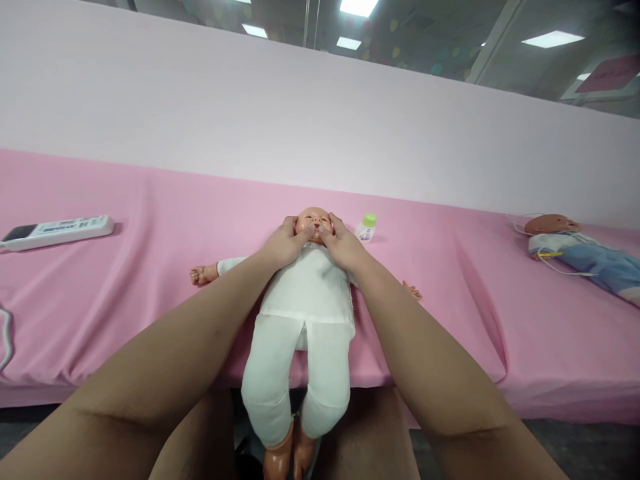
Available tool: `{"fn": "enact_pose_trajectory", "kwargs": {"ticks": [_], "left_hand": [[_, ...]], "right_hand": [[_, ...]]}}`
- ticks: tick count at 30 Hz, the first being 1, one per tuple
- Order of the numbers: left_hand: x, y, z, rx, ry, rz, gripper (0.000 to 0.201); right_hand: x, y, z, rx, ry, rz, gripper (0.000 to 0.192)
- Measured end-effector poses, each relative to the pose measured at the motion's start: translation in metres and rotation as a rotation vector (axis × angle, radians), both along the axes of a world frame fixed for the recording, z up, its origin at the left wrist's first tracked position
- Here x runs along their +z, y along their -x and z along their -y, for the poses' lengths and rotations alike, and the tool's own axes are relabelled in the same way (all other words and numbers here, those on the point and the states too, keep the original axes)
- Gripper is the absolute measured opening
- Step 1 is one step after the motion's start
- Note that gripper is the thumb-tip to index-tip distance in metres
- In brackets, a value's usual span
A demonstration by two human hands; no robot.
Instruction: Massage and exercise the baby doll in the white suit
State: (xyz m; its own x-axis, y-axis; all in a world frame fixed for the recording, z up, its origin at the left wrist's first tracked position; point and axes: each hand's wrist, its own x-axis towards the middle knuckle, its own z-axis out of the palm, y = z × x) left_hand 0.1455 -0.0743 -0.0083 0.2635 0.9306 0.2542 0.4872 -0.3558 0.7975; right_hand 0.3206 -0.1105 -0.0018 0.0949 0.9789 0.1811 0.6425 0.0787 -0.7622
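A baby doll (307, 287) with a white cloth body lies on its back on a pink-covered table (165, 227), its legs hanging over the front edge. Around the left side of its head curls my left hand (286, 245), thumb on the cheek by the mouth. My right hand (346, 245) cups the other side in the same way, its thumb close to the left one. The doll's arms stretch out to both sides, partly hidden under my forearms. Just right of my right hand stands a small white bottle (367, 229) with a green cap.
At the left lies a long white device (59, 231) with a dark panel. A second doll (583, 250) in blue and white, with thin tubing, lies at the far right. A white cord (6, 339) curls at the left edge. Behind the table rises a pale wall (300, 120) below glass.
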Motion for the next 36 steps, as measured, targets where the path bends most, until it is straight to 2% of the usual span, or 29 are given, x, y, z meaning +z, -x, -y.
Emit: {"fn": "enact_pose_trajectory", "kwargs": {"ticks": [36], "left_hand": [[-0.0004,-0.0009,-0.0007,0.018,0.009,-0.019,0.063]], "right_hand": [[0.0008,0.0004,-0.0002,-0.007,0.002,0.010,0.077]]}}
